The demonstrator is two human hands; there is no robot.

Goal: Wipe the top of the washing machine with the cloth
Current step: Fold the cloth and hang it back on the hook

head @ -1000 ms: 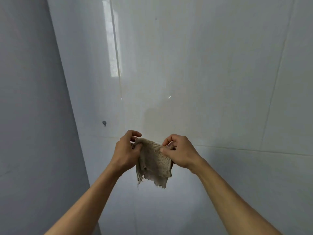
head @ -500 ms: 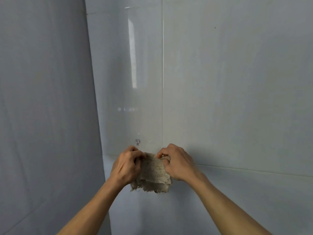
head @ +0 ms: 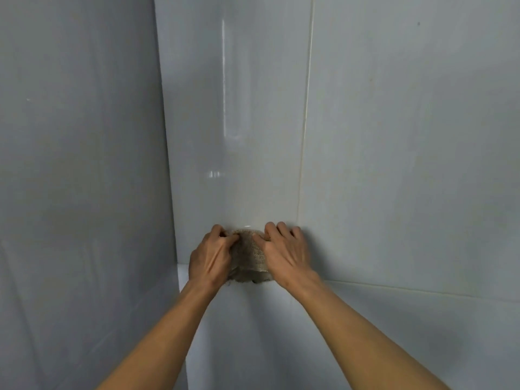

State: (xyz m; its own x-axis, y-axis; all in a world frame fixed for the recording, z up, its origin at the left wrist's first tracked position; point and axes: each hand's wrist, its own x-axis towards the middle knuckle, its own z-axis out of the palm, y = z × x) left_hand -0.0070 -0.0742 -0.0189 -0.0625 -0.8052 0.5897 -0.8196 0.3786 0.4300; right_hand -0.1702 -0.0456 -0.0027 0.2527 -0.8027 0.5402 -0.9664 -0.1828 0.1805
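Note:
A small beige woven cloth (head: pixel 251 252) with a frayed lower edge is held up against the glossy tiled wall, near the room corner. My left hand (head: pixel 209 256) pinches its left side. My right hand (head: pixel 285 251) presses on its right side, fingers bent over the top. Both forearms reach up from the bottom of the view. The washing machine is not in view.
A pale tiled wall (head: pixel 394 136) fills the view ahead. A plain side wall (head: pixel 78 164) meets it at a corner on the left. A horizontal tile seam (head: pixel 422 289) runs to the right just below my hands.
The view has shifted so the corner sits further right. My hands have come closer together at the wall, and the cloth that hung loose is now bunched between them, covering the small wall hook.

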